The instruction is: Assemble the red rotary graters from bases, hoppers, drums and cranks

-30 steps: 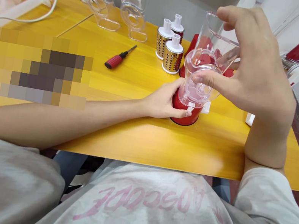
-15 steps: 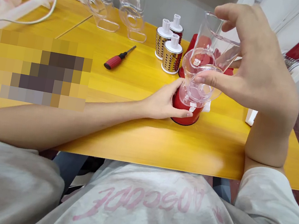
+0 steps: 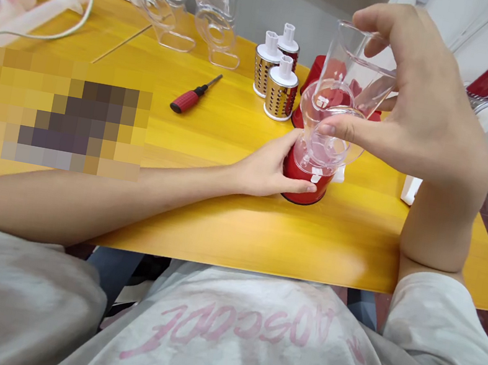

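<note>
Right fingers (image 3: 346, 127) clasp a clear, open-topped housing (image 3: 327, 99), left fingers (image 3: 295, 186) the red base (image 3: 321, 188)

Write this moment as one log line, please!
left hand: gripping red base | right hand: holding clear part | screwdriver: on table

Red base (image 3: 302, 188): round, standing near the table's (image 3: 235, 231) front edge.
Clear body (image 3: 328, 106): we see its mouth facing up, above the base.
</note>
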The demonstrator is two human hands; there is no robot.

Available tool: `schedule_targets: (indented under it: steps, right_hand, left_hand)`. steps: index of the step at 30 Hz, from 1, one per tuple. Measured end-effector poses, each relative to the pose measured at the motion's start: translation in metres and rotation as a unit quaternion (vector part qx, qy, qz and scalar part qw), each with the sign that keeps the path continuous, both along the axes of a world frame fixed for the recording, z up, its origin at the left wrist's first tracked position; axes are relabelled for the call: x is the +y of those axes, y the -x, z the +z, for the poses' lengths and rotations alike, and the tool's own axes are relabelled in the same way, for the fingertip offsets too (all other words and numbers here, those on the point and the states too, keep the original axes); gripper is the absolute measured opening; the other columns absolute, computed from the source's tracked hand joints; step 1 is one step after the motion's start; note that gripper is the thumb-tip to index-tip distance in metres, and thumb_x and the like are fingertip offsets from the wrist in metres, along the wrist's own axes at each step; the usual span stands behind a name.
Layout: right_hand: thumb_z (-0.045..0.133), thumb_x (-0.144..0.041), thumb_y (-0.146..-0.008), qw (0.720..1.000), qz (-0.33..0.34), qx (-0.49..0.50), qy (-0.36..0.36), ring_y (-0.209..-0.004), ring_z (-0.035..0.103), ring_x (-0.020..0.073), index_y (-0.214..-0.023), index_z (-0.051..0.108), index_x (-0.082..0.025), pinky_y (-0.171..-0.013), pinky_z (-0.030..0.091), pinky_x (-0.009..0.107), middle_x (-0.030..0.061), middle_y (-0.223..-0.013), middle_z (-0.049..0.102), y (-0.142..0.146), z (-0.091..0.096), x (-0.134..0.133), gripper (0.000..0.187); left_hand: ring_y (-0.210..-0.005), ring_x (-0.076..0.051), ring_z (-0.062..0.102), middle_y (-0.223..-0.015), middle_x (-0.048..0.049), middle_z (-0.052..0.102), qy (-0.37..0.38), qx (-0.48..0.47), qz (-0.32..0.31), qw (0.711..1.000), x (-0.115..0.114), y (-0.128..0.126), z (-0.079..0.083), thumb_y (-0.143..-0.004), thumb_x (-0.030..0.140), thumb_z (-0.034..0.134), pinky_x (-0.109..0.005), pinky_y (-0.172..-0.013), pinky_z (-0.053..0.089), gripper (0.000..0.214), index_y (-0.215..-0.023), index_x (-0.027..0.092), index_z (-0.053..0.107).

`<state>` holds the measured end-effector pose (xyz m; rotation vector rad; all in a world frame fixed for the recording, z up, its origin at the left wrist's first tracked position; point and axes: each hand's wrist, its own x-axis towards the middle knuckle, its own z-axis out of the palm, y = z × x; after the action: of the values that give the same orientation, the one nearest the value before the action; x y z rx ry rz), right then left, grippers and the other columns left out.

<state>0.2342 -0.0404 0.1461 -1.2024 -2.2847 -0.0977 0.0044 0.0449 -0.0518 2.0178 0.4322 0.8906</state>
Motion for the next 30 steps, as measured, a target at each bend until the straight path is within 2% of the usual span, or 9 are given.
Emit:
schedule_targets:
  steps: [5,11,15,19,23,27,30]
  right_hand:
    - [0.104,-0.038,-0.079,1.000,-0.018,0.004,-0.019,-0.151,0.071,0.0411,-0.156,0.068,-0.036,-0.134,0.068,0.068,0.0101,-0.165,0.073,0.005,-0.003,-0.004,0.085]
    - [0.106,-0.042,-0.080,0.999,-0.031,-0.006,-0.013,-0.152,0.070,0.0410,-0.157,0.066,-0.038,-0.131,0.071,0.067,0.0080,-0.169,0.072,0.006,-0.002,-0.003,0.087]
    - [0.102,-0.047,-0.089,0.999,-0.041,-0.001,0.013,-0.162,0.065,0.0447,-0.160,0.064,-0.042,-0.126,0.073,0.068,0.0070,-0.173,0.068,0.012,0.000,-0.009,0.081]
    - [0.103,-0.041,-0.086,0.999,-0.037,-0.009,0.011,-0.161,0.066,0.0439,-0.154,0.064,-0.039,-0.135,0.066,0.068,0.0060,-0.173,0.069,0.015,0.003,-0.012,0.079]
    - [0.102,-0.038,-0.084,1.000,-0.028,-0.007,-0.008,-0.160,0.066,0.0445,-0.152,0.066,-0.037,-0.146,0.056,0.071,0.0078,-0.169,0.071,0.014,0.002,-0.009,0.077]
    - [0.098,-0.039,-0.082,0.999,-0.031,0.004,-0.005,-0.156,0.068,0.0415,-0.152,0.065,-0.042,-0.141,0.062,0.070,0.0062,-0.170,0.072,0.012,-0.001,-0.006,0.077]
    - [0.099,-0.042,-0.086,1.000,-0.029,-0.005,-0.004,-0.159,0.066,0.0415,-0.154,0.065,-0.043,-0.143,0.061,0.070,0.0057,-0.172,0.071,0.011,-0.002,-0.004,0.076]
  left_hand:
    - [-0.168,-0.055,0.070,-0.177,-0.0253,0.075,-0.005,0.005,0.006,1.000,0.000,0.000,0.000,-0.081,0.070,0.110,-0.073,-0.149,0.052,0.112,-0.168,0.017,0.065]
    - [-0.168,-0.054,0.071,-0.176,-0.0231,0.076,0.005,0.018,0.024,1.000,-0.006,0.001,0.004,-0.083,0.067,0.108,-0.074,-0.149,0.052,0.109,-0.170,0.020,0.064]
    - [-0.164,-0.053,0.074,-0.174,-0.0210,0.077,0.013,0.018,0.051,0.998,-0.013,0.001,0.005,-0.081,0.065,0.110,-0.074,-0.144,0.057,0.110,-0.171,0.022,0.063]
    - [-0.158,-0.052,0.077,-0.168,-0.0183,0.079,0.025,0.021,0.069,0.997,-0.022,0.002,0.008,-0.083,0.063,0.110,-0.072,-0.140,0.060,0.103,-0.166,0.024,0.062]
    - [-0.166,-0.056,0.071,-0.170,-0.0221,0.077,0.028,0.028,0.085,0.996,-0.028,0.001,0.009,-0.082,0.065,0.109,-0.076,-0.143,0.057,0.103,-0.162,0.022,0.061]
    - [-0.164,-0.056,0.073,-0.168,-0.0205,0.079,0.030,0.024,0.096,0.995,-0.026,0.000,0.006,-0.080,0.066,0.110,-0.078,-0.142,0.059,0.102,-0.160,0.024,0.063]
    - [-0.159,-0.053,0.076,-0.167,-0.0191,0.080,0.031,0.012,0.085,0.996,-0.020,-0.001,0.003,-0.079,0.067,0.111,-0.075,-0.141,0.060,0.103,-0.161,0.024,0.064]
